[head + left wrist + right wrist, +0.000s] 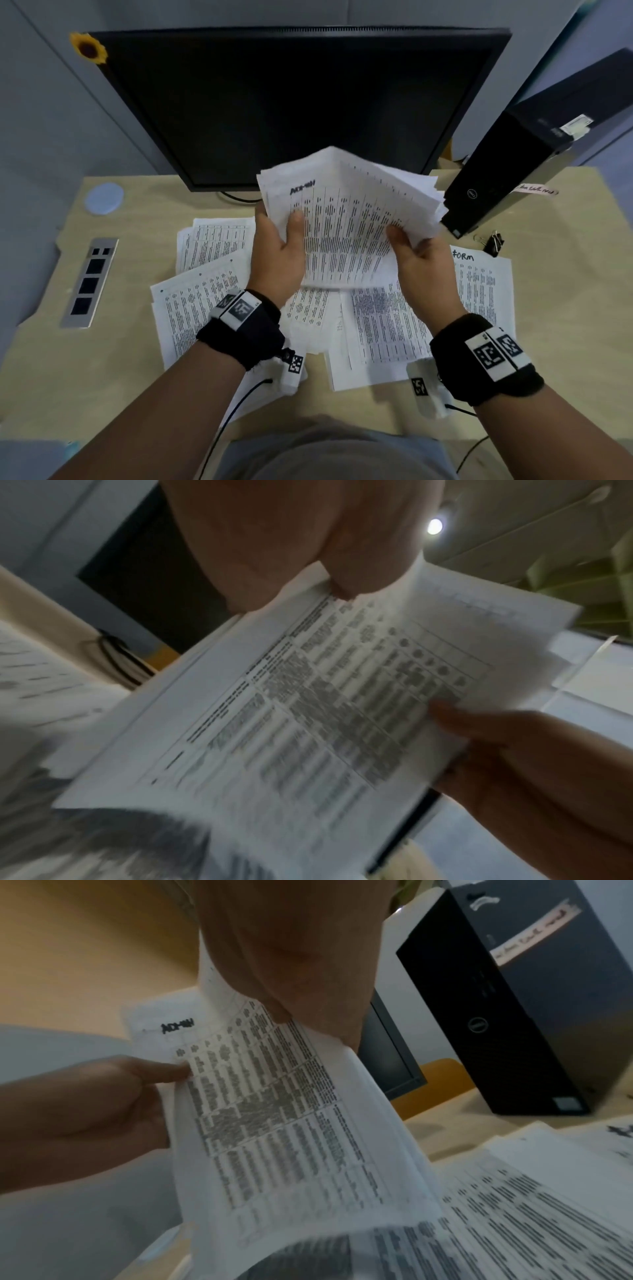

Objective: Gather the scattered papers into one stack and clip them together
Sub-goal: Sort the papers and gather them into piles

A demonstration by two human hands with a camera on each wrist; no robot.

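Both forearms are bare to the wrist. The left hand point(278, 253) is bare below a wide black fabric wristband point(239, 329) that carries a white rectangular plate printed with black square code markers point(238, 308). Under that wrist hangs a small white camera block point(291, 371) with another code marker, and a thin black cable point(236, 407) trails from it. The right hand point(423, 270) is also bare, with a matching black wristband point(486, 359), a white marker plate point(496, 353) and a white camera block point(428, 387) with its own cable. A grey garment point(329, 455) covers the torso.
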